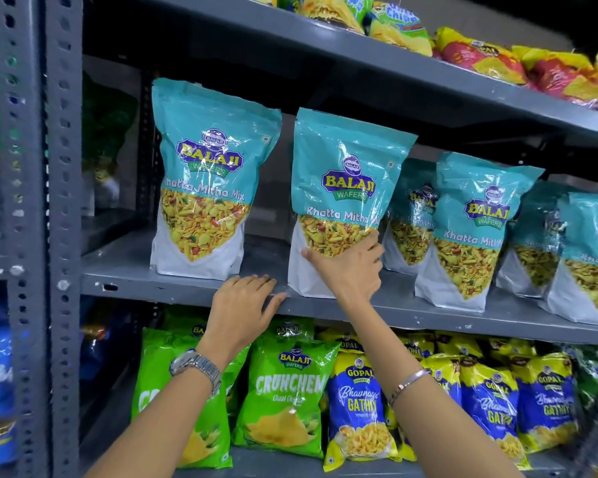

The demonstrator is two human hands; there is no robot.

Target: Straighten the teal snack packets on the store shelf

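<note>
On the grey middle shelf (187, 282), the right hand (351, 267) clasps the second teal snack packet (346, 188) low, fingers (308, 254) wrapped round it, seemingly to square it; the left hand (246, 298) rests flat on the shelf edge, fingers together, likely for balance.

Bright light is glaring off the teal packets (346, 188); shelf recesses are sitting in shadow, and frame edges are bending and blurring.

Middle shelf — six teal Khatta Mitha Mix packets (346, 198); below, at least two green Crunchem bags (285, 391) and three blue-yellow Gathiya bags (356, 405) — two hands (239, 305).
</note>
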